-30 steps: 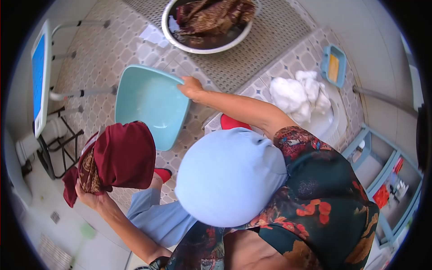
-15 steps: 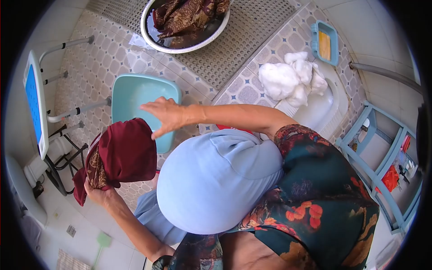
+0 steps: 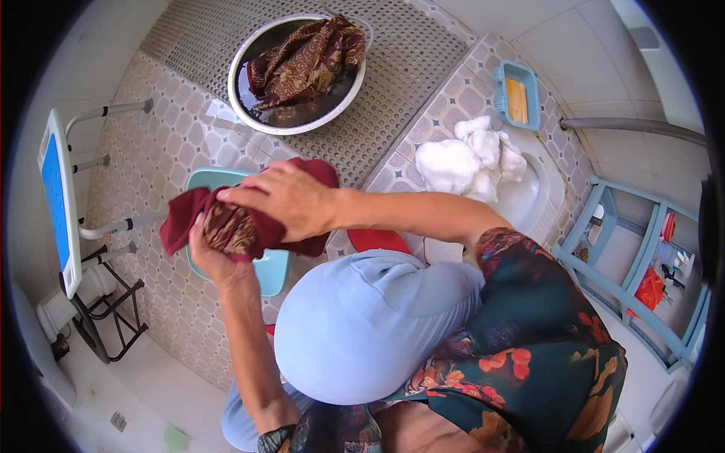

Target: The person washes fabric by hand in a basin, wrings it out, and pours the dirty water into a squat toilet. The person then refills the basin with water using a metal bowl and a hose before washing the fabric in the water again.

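A maroon cloth (image 3: 181, 219) with a brown and gold patterned patch is bunched between my hands, held above the light-blue basin (image 3: 273, 273). My left hand (image 3: 214, 253) grips its near side from below, the thumb against the patterned part. From above, my right hand (image 3: 291, 200) lies over the same cloth, fingers curled across it. Its folds hang out on both sides and cover much of the basin. Farther off, a metal bowl (image 3: 332, 113) of dark water holds a brown and gold patterned cloth (image 3: 306, 72).
A white wet cloth pile (image 3: 453, 162) lies by the squat toilet (image 3: 540, 177). Near it stands a blue dish (image 3: 534, 98) with a yellow bar (image 3: 516, 100). A blue-seated shower chair (image 3: 57, 200) is at left, a blue shelf rack (image 3: 642, 264) at right. Perforated matting (image 3: 408, 75) lies under the bowl.
My left hand has carried the maroon cloth up and right over the basin. My right hand, earlier spread and apart from it, has come onto the cloth.
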{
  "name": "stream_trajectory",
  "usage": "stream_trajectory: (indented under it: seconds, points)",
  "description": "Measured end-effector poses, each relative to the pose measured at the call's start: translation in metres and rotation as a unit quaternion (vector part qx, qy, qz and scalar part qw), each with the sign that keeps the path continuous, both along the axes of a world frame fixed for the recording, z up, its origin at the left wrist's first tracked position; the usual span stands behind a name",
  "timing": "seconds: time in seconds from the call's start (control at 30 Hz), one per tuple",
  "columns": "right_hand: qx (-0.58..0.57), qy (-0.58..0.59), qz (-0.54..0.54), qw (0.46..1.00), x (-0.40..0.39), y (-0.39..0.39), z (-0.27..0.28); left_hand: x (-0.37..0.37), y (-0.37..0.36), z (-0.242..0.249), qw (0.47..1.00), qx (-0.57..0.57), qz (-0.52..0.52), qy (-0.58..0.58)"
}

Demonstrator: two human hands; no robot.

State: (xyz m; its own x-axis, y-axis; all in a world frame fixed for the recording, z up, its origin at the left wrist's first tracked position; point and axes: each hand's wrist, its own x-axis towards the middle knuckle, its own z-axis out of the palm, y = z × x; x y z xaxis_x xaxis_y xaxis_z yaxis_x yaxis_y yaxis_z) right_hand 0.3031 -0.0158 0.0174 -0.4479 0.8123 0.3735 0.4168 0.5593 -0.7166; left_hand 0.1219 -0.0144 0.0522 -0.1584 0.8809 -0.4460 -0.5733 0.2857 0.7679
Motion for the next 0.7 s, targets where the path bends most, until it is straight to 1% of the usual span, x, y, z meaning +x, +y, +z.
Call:
stream_trajectory:
  seconds: [0.03, 0.1, 0.13, 0.17, 0.2, 0.23, 0.27, 0.3, 0.33, 0.37, 0.43, 0.47, 0.53, 0.57, 0.6, 0.63, 0.7]
  points:
    - [-0.009, 0.002, -0.006, 1.000, 0.014, -0.003, -0.002, 0.011, 0.003, -0.004, 1.000, 0.006, -0.015, -0.013]
    - [-0.001, 0.018, -0.016, 1.000, 0.036, -0.006, -0.003, 0.037, 0.005, -0.007, 0.999, -0.031, -0.028, -0.016]
    - [0.008, 0.041, -0.018, 0.999, 0.044, -0.006, -0.004, 0.049, 0.006, -0.005, 0.997, -0.043, -0.047, -0.041]
    - [-0.033, 0.026, -0.010, 0.999, 0.053, -0.007, -0.007, 0.059, 0.006, -0.006, 0.995, -0.053, -0.061, -0.064]
    - [-0.012, 0.043, -0.018, 0.999, 0.058, -0.006, -0.007, 0.066, 0.005, -0.010, 0.991, -0.037, -0.094, -0.083]
    - [-0.006, 0.023, -0.037, 0.999, 0.064, -0.007, -0.016, 0.070, 0.006, -0.021, 0.985, -0.032, -0.105, -0.134]
    - [-0.045, 0.001, -0.051, 0.998, 0.068, -0.010, -0.012, 0.076, 0.005, -0.028, 0.988, -0.008, -0.091, -0.124]
    - [-0.083, 0.010, -0.054, 0.995, 0.069, -0.009, -0.013, 0.080, 0.006, -0.033, 0.990, 0.015, -0.080, -0.114]
    - [-0.105, 0.024, -0.072, 0.992, 0.070, -0.009, -0.008, 0.082, 0.007, -0.035, 0.992, 0.053, -0.089, -0.068]
    - [-0.146, 0.023, -0.092, 0.985, 0.071, -0.009, -0.015, 0.081, 0.006, -0.036, 0.990, 0.086, -0.105, -0.025]
    - [-0.191, 0.078, -0.093, 0.974, 0.066, -0.005, -0.011, 0.075, 0.003, -0.027, 0.988, 0.096, -0.119, 0.036]
    - [-0.193, 0.082, -0.080, 0.975, 0.064, -0.001, -0.009, 0.069, 0.000, -0.021, 0.982, 0.097, -0.149, 0.064]
    - [-0.172, 0.073, -0.113, 0.976, 0.057, 0.002, -0.007, 0.061, -0.010, -0.027, 0.983, 0.093, -0.128, 0.097]
    - [-0.180, 0.072, -0.094, 0.976, 0.052, 0.006, -0.005, 0.056, -0.015, -0.033, 0.981, 0.091, -0.117, 0.122]
    - [-0.189, 0.094, -0.103, 0.972, 0.047, 0.010, -0.006, 0.048, -0.019, -0.045, 0.969, 0.115, -0.151, 0.159]
    - [-0.197, 0.116, -0.113, 0.967, 0.040, 0.013, -0.005, 0.048, -0.024, -0.045, 0.972, 0.107, -0.134, 0.163]
    - [-0.207, 0.095, -0.094, 0.969, 0.026, 0.018, 0.003, 0.052, -0.031, -0.041, 0.959, 0.173, -0.129, 0.184]
